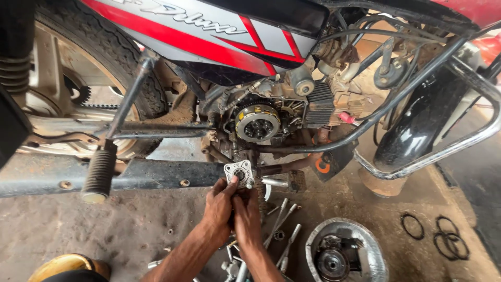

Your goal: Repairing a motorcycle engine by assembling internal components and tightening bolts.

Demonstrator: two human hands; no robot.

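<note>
Here, both hands are holding a small square metal plate (240, 173) up toward the exposed clutch (256, 124) directly above it. The left hand (219, 204) is gripping the plate's lower left edge; the right hand (247, 211) is pinching beneath, equally near.

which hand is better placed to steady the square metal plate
Left, probably: the left hand has its thumb on the plate. The right hand sits lower, at its bottom edge.
</note>
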